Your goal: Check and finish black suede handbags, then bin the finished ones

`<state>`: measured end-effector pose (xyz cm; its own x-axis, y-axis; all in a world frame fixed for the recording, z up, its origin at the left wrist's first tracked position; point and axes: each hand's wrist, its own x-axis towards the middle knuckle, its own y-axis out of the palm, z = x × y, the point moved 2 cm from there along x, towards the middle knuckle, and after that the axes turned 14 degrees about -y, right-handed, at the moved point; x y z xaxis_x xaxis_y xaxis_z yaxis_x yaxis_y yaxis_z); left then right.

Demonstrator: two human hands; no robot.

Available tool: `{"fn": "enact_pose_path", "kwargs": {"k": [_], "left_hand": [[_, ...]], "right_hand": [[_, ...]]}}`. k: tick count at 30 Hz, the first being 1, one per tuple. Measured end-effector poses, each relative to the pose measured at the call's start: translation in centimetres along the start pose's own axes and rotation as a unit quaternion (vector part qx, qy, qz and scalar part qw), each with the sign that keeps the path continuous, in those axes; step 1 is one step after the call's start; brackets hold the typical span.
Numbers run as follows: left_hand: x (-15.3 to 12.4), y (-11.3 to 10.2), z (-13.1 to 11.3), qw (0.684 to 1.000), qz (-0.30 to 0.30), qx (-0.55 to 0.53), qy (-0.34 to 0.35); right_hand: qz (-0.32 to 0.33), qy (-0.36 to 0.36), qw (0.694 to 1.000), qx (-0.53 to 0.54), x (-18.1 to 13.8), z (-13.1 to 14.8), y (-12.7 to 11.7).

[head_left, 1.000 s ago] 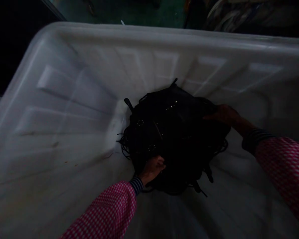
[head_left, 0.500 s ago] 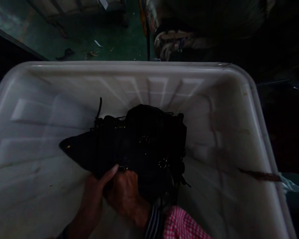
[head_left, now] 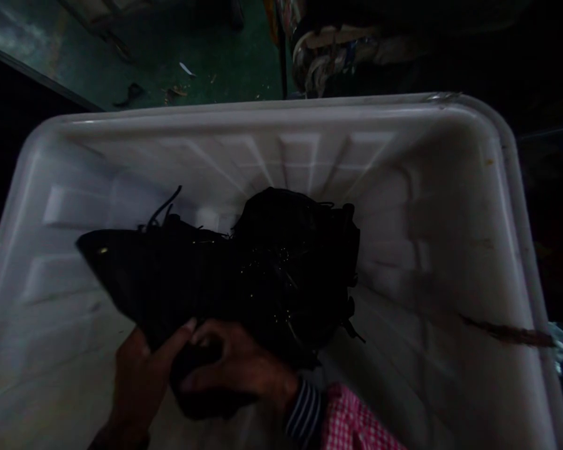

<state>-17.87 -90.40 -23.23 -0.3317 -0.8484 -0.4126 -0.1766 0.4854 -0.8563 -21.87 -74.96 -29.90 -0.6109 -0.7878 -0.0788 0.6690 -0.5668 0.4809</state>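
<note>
My left hand (head_left: 143,369) is closed on the lower edge of a black fabric piece (head_left: 154,275), its thumb lying on top. The piece has a pointed left end with a small shiny metal spot and a thin cord sticking up behind it. Close beside, my right hand (head_left: 241,362) pinches the same piece, and a dark fold hangs below the fingers. To the right, more black items (head_left: 300,262) with small shiny rings or studs lie heaped. They are too dark to tell their kind or where one ends.
A large white plastic bin (head_left: 244,115) with ribbed walls surrounds the black items. A dark reddish strip (head_left: 507,331) hangs over its right wall, with clear plastic at the rim. Beyond lies a green floor (head_left: 159,62) with scraps, and a cluttered dark bundle (head_left: 328,56).
Both hands have moved left and the right fingers have spread wider on the fabric. The black piece has shifted left, its pointed end now further from the heap. The view has moved slightly.
</note>
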Motion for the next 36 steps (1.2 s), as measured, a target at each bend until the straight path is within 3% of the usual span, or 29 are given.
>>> {"fn": "enact_pose_path", "kwargs": {"k": [1,2,3,4,5,7,9,12,14,17,19,21,24,27,30,36], "left_hand": [[1.7,1.9,-0.4,1.0,0.018,-0.01,-0.014],[3.4,3.9,-0.7,0.999,0.031,-0.032,-0.027],[5.2,5.8,-1.1,0.997,0.043,-0.055,-0.041],[6.9,7.5,-1.4,0.995,0.048,-0.074,-0.05],[8.3,9.0,-1.7,0.994,0.049,-0.09,-0.049],[10.2,11.2,-2.3,0.994,0.055,-0.095,-0.019],[10.7,12.4,-2.8,0.993,0.067,-0.095,0.03],[9.7,13.2,-3.0,0.985,0.086,-0.141,0.041],[9.1,13.4,-2.5,0.977,0.09,-0.191,0.014],[8.9,14.0,-1.1,0.959,0.113,-0.257,-0.038],[9.0,14.6,0.0,0.941,0.153,-0.29,-0.081],[8.9,15.3,0.7,0.927,0.193,-0.298,-0.119],[8.1,16.1,0.7,0.919,0.232,-0.291,-0.127],[6.7,15.3,0.4,0.911,0.255,-0.294,-0.135],[5.1,11.9,0.7,0.899,0.272,-0.293,-0.178],[0.1,0.2,0.0,0.912,0.27,-0.237,-0.196]], "right_hand": [[-0.015,0.013,0.999,0.032,-0.6,-1.2,-3.4],[-0.072,0.021,0.997,0.004,-1.3,-2.4,-7.3],[-0.184,0.027,0.978,-0.091,-2.2,-3.4,-11.6],[-0.291,0.044,0.934,-0.203,-3.2,-4.2,-15.9],[-0.348,0.052,0.901,-0.254,-3.9,-4.7,-19.8],[-0.399,0.046,0.855,-0.329,-4.1,-5.1,-26.4],[-0.377,0.024,0.77,-0.514,-2.4,-4.6,-30.8],[-0.237,0.012,0.691,-0.682,2.7,-4.3,-33.6],[-0.157,0.07,0.676,-0.716,5.7,-4.9,-34.5],[-0.139,0.189,0.716,-0.658,7.6,-6.3,-35.9],[-0.154,0.223,0.754,-0.599,7.5,-7.3,-36.0],[-0.155,0.225,0.774,-0.571,6.9,-7.9,-34.6],[-0.124,0.205,0.799,-0.551,5.9,-8.3,-29.3],[-0.091,0.158,0.84,-0.511,4.8,-7.7,-22.6],[-0.084,0.124,0.87,-0.471,3.4,-5.9,-17.0],[-0.121,0.052,0.923,-0.363,0.1,-0.7,-7.6]]}}
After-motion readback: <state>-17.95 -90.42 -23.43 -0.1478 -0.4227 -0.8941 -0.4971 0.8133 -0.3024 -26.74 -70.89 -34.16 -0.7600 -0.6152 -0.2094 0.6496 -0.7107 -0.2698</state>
